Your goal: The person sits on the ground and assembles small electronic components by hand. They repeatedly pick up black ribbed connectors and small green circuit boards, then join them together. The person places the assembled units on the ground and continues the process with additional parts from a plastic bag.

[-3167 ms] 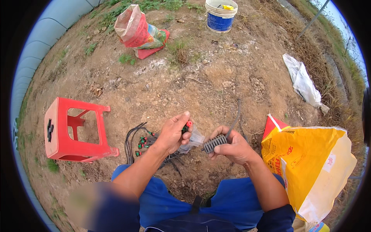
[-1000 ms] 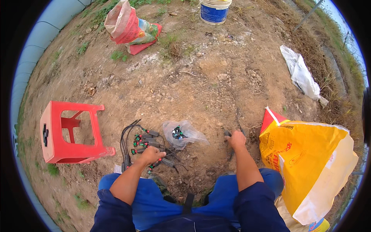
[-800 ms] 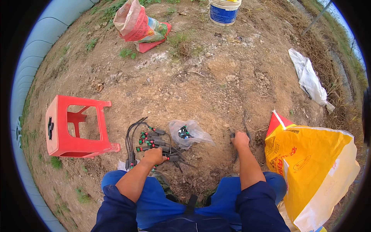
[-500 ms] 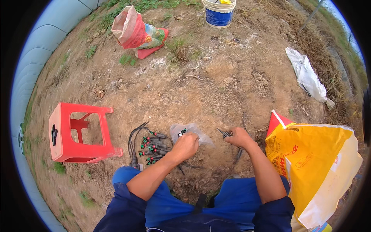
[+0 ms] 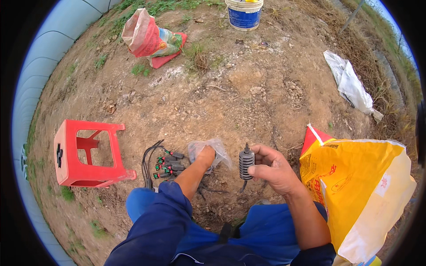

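My right hand (image 5: 276,170) holds a dark grey ribbed cylinder (image 5: 244,165) upright between thumb and fingers. A thin tip rises from its top, and a short black tube hangs from its lower end. My left hand (image 5: 206,156) reaches into a clear plastic bag (image 5: 221,151) on the ground, and its fingers are hidden there. Beside that bag, on the left, lies a pile of ribbed grey pieces (image 5: 175,167) with small green and red ends. Black tubes (image 5: 146,165) bend round the pile's left side.
A red plastic stool (image 5: 116,153) lies on its side at the left. Close by my right arm stands a yellow and white sack (image 5: 350,177). Farther off are a red open sack (image 5: 148,40), a blue and white bucket (image 5: 244,18) and a white sack (image 5: 353,84).
My left hand has moved forward into the plastic bag. My right hand has turned and come nearer, bringing the ribbed cylinder upright into plain view.
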Available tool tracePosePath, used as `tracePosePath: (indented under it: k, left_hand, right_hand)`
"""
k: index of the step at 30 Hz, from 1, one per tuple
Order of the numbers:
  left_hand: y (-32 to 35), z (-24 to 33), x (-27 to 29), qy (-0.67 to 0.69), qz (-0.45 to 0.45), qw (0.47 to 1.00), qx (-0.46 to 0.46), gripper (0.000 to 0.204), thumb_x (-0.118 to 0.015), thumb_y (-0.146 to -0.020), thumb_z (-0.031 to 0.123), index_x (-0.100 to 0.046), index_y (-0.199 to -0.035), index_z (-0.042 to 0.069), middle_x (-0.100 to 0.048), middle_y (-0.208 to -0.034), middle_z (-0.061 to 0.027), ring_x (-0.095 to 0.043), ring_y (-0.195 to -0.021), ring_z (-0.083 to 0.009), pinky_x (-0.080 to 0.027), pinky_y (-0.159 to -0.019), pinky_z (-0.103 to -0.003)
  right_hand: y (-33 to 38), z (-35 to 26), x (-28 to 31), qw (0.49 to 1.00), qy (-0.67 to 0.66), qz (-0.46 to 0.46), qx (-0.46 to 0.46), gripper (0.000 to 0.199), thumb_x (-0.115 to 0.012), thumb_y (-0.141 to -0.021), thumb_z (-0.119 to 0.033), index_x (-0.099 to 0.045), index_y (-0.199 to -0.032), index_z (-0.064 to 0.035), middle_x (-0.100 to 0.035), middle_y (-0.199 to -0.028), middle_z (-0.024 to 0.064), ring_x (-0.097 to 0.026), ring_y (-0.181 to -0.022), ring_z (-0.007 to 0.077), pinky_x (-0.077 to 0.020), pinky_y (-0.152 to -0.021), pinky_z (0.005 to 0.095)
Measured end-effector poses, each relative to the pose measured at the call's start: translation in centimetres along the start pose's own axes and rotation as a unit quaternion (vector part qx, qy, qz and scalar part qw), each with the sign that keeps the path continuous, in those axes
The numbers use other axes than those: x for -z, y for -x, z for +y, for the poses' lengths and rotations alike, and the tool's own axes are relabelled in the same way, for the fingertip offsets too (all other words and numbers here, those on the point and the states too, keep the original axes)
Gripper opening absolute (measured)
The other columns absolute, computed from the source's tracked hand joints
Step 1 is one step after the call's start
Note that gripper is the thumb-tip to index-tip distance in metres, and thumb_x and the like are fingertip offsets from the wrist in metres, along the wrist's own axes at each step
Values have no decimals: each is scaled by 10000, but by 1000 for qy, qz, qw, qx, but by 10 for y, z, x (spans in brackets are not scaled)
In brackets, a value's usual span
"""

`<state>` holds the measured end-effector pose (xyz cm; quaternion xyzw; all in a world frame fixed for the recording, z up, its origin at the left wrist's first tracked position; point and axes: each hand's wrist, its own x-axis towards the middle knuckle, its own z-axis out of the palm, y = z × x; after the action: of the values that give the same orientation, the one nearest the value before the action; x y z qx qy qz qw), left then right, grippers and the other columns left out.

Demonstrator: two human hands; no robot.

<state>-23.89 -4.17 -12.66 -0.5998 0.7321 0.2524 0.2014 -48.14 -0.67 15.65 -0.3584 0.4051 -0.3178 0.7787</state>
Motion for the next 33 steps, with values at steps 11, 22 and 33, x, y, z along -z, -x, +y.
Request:
tracePosePath:
  k: [11,22,33]
  left_hand:
    - [47,-2,58,-1,-11,986,-165,204,-574,-933,116,-646,-1072,-15,-693,-1071,-233,-716,-936,-344,-594,-786,-420]
    - [159,-2,141,890,-169,405,-123,278,-398,-1076,294,-549,-1023,66,-646,-863,-119,-648,-649,-211,-515,-468,-291]
    - [169,-19,159,860,-221,385,-254,283,-417,-1072,294,-559,-987,64,-494,-682,-32,-433,-519,-108,-359,-416,-249]
  right_hand:
    - [-10,-7,4,998,-54,17,36,418,-685,-846,-111,-566,-1234,-8,-627,-952,30,-596,-786,101,-491,-620,246]
    - [-22,-17,6,978,-112,135,109,351,-689,-856,-158,-576,-1161,-23,-667,-827,94,-651,-612,159,-508,-486,269]
    - [-28,-21,-12,968,-189,76,144,329,-623,-902,-168,-531,-1175,-10,-674,-913,139,-677,-635,212,-542,-501,307]
